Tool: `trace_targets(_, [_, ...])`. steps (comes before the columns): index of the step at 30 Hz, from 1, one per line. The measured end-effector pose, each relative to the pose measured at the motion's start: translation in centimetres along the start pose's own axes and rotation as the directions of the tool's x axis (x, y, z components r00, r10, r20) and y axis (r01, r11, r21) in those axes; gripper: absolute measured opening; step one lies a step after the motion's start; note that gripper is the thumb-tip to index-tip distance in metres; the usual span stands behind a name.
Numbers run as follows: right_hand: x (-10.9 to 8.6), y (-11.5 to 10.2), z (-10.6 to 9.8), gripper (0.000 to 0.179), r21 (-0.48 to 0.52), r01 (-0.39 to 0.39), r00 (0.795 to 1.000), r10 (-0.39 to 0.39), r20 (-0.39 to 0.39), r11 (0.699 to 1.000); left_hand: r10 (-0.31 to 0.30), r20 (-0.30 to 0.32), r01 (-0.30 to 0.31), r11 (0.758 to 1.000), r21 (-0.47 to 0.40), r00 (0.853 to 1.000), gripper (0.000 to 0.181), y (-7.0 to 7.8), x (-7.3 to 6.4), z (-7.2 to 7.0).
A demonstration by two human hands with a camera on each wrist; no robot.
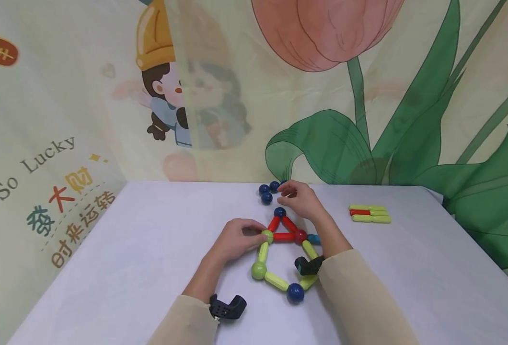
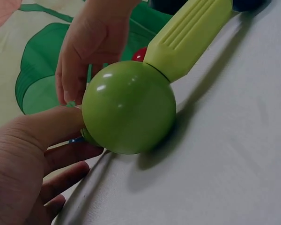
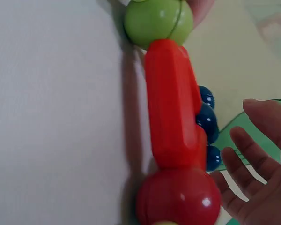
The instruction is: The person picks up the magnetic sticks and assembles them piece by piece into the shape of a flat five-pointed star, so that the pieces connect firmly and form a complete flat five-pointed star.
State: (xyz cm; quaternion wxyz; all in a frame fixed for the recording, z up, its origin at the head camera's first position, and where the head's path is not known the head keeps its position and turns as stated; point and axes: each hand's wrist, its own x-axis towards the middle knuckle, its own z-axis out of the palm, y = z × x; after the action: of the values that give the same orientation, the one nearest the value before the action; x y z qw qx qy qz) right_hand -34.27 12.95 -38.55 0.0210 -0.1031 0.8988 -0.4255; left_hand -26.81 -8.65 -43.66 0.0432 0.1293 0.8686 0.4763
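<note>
A flat figure of coloured rods and balls lies on the table. Its upper part is a triangle of red rods, with a blue ball at the top, a red ball at the right and a green ball at the left. My left hand pinches that left green ball between thumb and fingers. Below it, green rods join a second green ball and a blue ball. My right hand, fingers loosely bent and holding nothing, hovers beside several loose blue balls.
Several green rods and a red one lie side by side at the right of the white table. A blue rod sticks out from the red ball, partly behind my right wrist. A printed cloth hangs behind.
</note>
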Motion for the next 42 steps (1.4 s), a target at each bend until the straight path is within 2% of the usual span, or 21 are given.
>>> trace_targets(8, [1.0, 0.4, 1.4, 0.038, 0.019, -0.083, 0.996, 0.083, 0.028, 0.996, 0.018, 0.002, -0.018, 1.0, -0.012, 1.0, 0.023, 0.4, 0.1, 0.5])
trace_targets(16, [1.8, 0.0, 1.8, 0.042, 0.005, -0.07, 0.996, 0.069, 0.055, 0.998, -0.004, -0.015, 0.003, 1.0, -0.018, 1.0, 0.024, 0.5, 0.1, 0.5])
trace_targets(22, [2.0, -0.2, 2.3, 0.036, 0.056, -0.118, 0.993, 0.119, -0.006, 0.991, -0.011, -0.016, 0.011, 1.0, -0.027, 1.0, 0.023, 0.5, 0.1, 0.2])
trace_targets(28, [2.2, 0.1, 3.0, 0.034, -0.024, -0.123, 0.992, 0.124, 0.01, 0.992, -0.018, -0.022, 0.018, 1.0, -0.02, 1.0, 0.023, 0.2, -0.1, 0.1])
trace_targets(31, [2.1, 0.2, 3.1, 0.033, -0.028, -0.141, 0.99, 0.142, 0.007, 0.99, -0.019, -0.015, 0.018, 1.0, -0.025, 1.0, 0.023, 0.0, 0.0, 0.1])
trace_targets(35, [1.8, 0.3, 2.8, 0.033, 0.017, -0.159, 0.987, 0.159, 0.003, 0.987, -0.021, -0.011, 0.021, 0.999, -0.031, 1.0, 0.022, 0.0, 0.1, 0.1])
trace_targets(42, [1.7, 0.1, 2.1, 0.038, 0.126, -0.146, 0.989, 0.148, -0.005, 0.981, -0.028, -0.012, 0.028, 0.999, -0.035, 1.0, 0.023, -0.2, 0.2, 0.1])
